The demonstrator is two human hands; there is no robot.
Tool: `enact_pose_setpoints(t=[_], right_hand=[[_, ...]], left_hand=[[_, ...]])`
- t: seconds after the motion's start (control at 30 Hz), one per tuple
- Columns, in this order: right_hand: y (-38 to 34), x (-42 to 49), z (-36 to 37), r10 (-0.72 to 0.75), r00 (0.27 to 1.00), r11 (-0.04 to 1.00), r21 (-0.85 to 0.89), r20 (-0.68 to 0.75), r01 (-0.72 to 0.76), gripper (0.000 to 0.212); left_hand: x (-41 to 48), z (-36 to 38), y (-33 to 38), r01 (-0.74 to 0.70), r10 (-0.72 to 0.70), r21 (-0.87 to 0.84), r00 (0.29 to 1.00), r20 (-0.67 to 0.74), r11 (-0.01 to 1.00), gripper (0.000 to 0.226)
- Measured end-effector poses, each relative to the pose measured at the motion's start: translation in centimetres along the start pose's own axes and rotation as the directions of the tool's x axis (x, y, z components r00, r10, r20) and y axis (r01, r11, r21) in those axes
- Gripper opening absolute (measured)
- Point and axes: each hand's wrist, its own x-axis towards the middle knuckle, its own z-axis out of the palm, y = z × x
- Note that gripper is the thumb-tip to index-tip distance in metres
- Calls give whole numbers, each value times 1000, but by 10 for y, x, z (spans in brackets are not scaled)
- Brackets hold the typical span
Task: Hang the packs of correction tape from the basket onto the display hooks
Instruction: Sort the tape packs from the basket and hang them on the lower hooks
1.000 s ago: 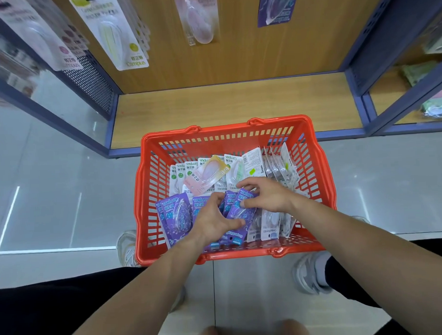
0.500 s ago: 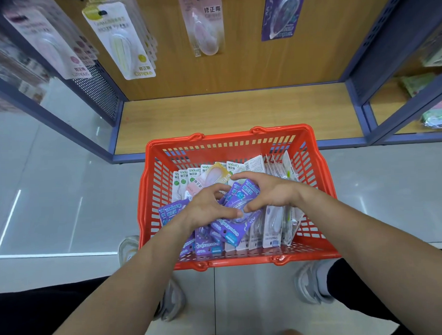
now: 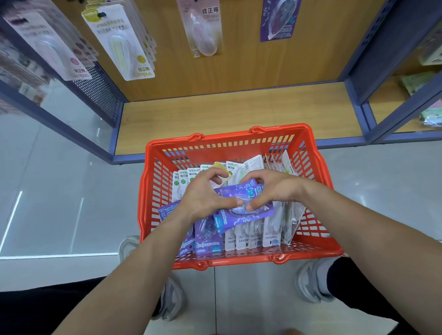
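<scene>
The person crouches over a red basket (image 3: 224, 138) that sits on the grey floor (image 3: 65, 197), right in front of the low wooden shelf (image 3: 238, 111) of a display unit. Both hands are down inside the basket. The left hand (image 3: 206, 195) and the right hand (image 3: 276, 190) grip the same purple pack of correction tape (image 3: 237, 193). Their fingers curl over its far edge and the two thumbs press side by side on the clear blister. The pack lies roughly flat, raised above the other contents. Whether a second pack is caught beneath it cannot be told.

Under the hands, more purple packs (image 3: 204, 230) lean at the basket's left. A row of white packs (image 3: 252, 231) stands on edge towards its right, and further white packs line the far side.

Above the shelf, packs already hang against the wooden back panel. A yellow pack (image 3: 120, 43) heads a stack at the left, a pink pack (image 3: 202, 27) hangs in the middle, and a purple hanging pack (image 3: 278, 15) is at the right. A blurred pale pack (image 3: 48, 45) hangs at the far left.

The person's grey shoes (image 3: 169, 299) rest on the floor on either side of the basket's near edge.
</scene>
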Motion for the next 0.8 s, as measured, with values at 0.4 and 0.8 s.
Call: enact_pose_setpoints(t=[0.4,0.8], right_hand=[[6,4,9,38,998,999,6,-50,-37,101],[-11,2,27,-57,963,794,572,-265,205,46]], left_hand=[[1,2,11,-48,44,-27,990,-138,998,80],[12,4,14,96,-199,-533,970,-138,841,56]])
